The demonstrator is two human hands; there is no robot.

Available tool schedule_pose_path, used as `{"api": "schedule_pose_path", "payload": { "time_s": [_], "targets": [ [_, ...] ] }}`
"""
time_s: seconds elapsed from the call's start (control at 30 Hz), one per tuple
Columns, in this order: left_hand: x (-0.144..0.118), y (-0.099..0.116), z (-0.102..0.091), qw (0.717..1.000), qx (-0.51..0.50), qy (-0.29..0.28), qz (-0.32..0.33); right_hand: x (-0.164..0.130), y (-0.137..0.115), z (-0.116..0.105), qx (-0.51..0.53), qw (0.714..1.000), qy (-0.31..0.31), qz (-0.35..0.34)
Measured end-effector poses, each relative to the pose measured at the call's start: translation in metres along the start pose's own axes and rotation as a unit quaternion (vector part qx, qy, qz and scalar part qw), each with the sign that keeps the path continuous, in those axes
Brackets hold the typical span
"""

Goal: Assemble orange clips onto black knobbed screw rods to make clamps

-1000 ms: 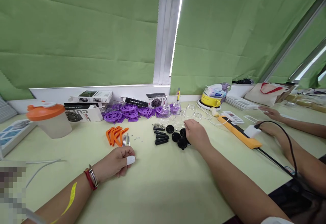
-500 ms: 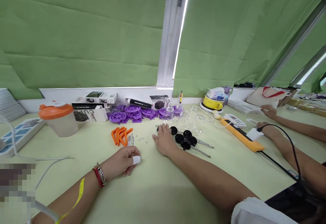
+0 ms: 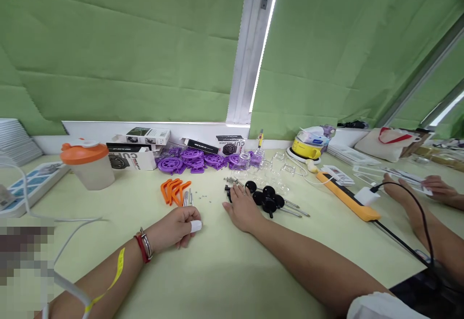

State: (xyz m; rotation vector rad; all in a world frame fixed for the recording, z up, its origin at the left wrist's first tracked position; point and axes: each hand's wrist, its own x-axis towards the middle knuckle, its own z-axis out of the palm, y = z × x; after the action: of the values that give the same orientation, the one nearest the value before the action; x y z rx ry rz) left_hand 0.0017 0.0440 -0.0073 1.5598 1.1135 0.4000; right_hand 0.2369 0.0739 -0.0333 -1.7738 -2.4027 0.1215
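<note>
The right hand (image 3: 242,208) lies flat, fingers spread over small black pegs (image 3: 228,191). The left hand (image 3: 176,227) rests loosely curled, holding nothing, near metal pins (image 3: 187,198).

A small assembly workroom: a long pale-green table (image 3: 224,270) under green window blinds (image 3: 119,53), purple plastic wheels (image 3: 188,158) and product boxes (image 3: 132,157) piled at 12 o'clock, and a co-worker's hand (image 3: 440,189) busy at 3 o'clock.
</note>
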Motion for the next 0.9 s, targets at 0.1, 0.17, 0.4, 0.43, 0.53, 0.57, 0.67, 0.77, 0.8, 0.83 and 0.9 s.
{"api": "schedule_pose_path", "payload": {
  "time_s": [0.1, 0.17, 0.4, 0.43, 0.53, 0.57, 0.67, 0.77, 0.8, 0.83, 0.9],
  "targets": [
    [-0.001, 0.003, 0.001, 1.000, -0.004, 0.003, -0.008, -0.009, -0.002, -0.001, 0.005, 1.000, -0.008, -0.010],
    [-0.001, 0.003, 0.001, 1.000, -0.005, 0.004, -0.007, -0.015, -0.004, -0.002, 0.011, 1.000, -0.014, -0.016],
    [0.000, -0.004, 0.001, 1.000, -0.003, 0.009, 0.013, -0.039, -0.021, -0.005, 0.037, 0.998, -0.034, -0.043],
    [0.000, -0.004, 0.002, 1.000, 0.001, 0.019, 0.023, -0.043, -0.025, -0.006, 0.041, 0.997, -0.037, -0.049],
    [0.001, -0.004, 0.002, 0.994, 0.032, 0.079, 0.075, -0.052, -0.039, -0.006, 0.054, 0.995, -0.044, -0.069],
    [0.001, -0.004, 0.001, 0.988, 0.047, 0.106, 0.098, -0.055, -0.045, -0.006, 0.057, 0.995, -0.045, -0.075],
    [0.003, -0.004, -0.001, 0.967, 0.095, 0.177, 0.154, -0.060, -0.061, -0.005, 0.064, 0.993, -0.049, -0.088],
    [0.005, -0.007, -0.004, 0.954, 0.152, 0.200, 0.165, -0.061, -0.076, -0.003, 0.069, 0.991, -0.057, -0.096],
    [0.005, -0.008, -0.005, 0.951, 0.171, 0.198, 0.164, -0.060, -0.080, -0.002, 0.070, 0.991, -0.059, -0.097],
    [0.006, -0.009, -0.006, 0.948, 0.189, 0.194, 0.165, -0.060, -0.084, -0.002, 0.072, 0.991, -0.060, -0.097],
    [0.006, -0.010, -0.007, 0.944, 0.219, 0.179, 0.171, -0.058, -0.092, 0.000, 0.075, 0.991, -0.056, -0.094]
  ]
}}
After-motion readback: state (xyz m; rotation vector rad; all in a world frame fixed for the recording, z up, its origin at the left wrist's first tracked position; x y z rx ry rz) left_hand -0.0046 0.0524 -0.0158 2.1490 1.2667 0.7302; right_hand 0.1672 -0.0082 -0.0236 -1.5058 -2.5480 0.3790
